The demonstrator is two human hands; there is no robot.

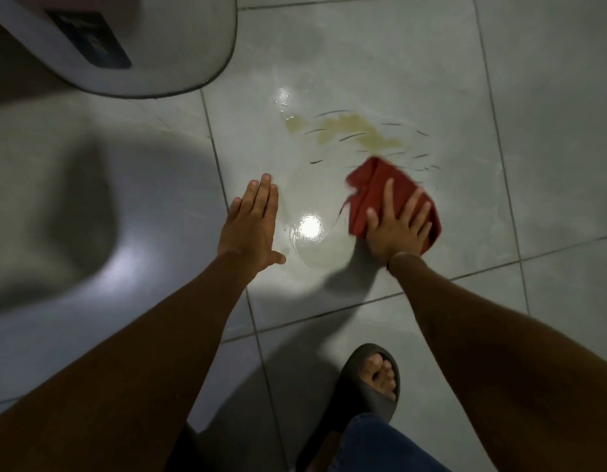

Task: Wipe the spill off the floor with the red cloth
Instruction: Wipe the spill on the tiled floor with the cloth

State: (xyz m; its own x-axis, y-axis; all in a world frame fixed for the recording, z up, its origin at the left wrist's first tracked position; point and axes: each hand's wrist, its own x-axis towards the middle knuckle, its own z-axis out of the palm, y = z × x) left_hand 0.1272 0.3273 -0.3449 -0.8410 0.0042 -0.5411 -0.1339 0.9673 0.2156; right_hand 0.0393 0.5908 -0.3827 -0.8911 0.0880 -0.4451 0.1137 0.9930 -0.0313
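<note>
The red cloth (373, 189) is pressed flat to the floor (550, 131) under the spread right hand (397, 229), at the near edge of the spill (346, 129). The left hand (252, 226) is open, holding nothing. Firm, overlapping strokes are wanted, drawn inward through the yellowish patch, the cloth refolded once soaked.

Single head-worn wide-angle view, looking steeply down and forward at the tiled floor (414, 46), sitting close above both outstretched forearms, edges bowing.
</note>
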